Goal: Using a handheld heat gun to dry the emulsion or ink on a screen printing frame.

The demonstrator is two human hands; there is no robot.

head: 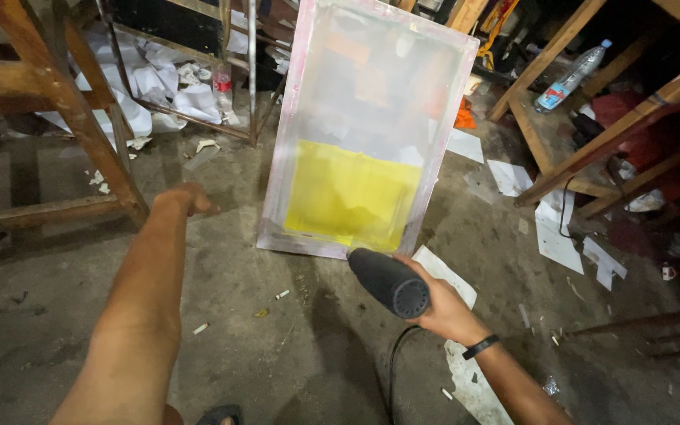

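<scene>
- One dryer [389, 281] in my right hand [444, 311], grip clamped round its handle, nozzle aimed up and left at the screen's [371, 130] yellow patch [352, 197], just ahead.
- Screen stands tilted on the floor [277, 346], long axis running away from me.
- My left hand [190, 197] reaches forward, empty, fingers curled loosely, left of the frame's lower edge, not touching; it's the nearer one to that edge.
- Cord [393, 362] trails down; paper scraps [560, 244] right, wooden legs [80, 118] left.

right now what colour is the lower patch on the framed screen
Yellow, on the framed screen that the hair dryer points at; head view.
</scene>
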